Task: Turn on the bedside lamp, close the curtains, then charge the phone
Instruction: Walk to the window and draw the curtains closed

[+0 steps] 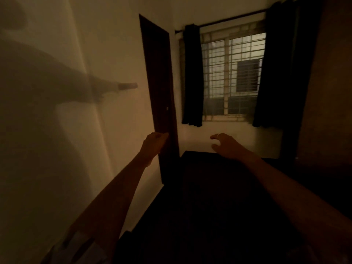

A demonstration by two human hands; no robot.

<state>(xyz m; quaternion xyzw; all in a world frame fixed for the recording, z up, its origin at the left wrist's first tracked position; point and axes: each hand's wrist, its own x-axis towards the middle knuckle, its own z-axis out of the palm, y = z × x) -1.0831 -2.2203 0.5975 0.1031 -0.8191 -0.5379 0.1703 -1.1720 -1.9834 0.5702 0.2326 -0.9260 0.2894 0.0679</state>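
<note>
Warm dim light fills the room. A barred window (233, 77) shows at the far wall between two dark curtains, the left curtain (192, 77) and the right curtain (283, 69), both drawn apart on a rod (228, 19). Both my arms reach forward. My left hand (154, 142) is at the edge of a dark open door (160, 88), fingers loosely curled. My right hand (224, 143) hovers in the air below the window, fingers spread and bent, holding nothing. No lamp or phone is in view.
A pale wall (66, 111) on the left carries my arm's shadow. A dark floor or bed surface (219, 197) stretches ahead to the wall below the window. A dark tall shape (327, 92) stands at the right edge.
</note>
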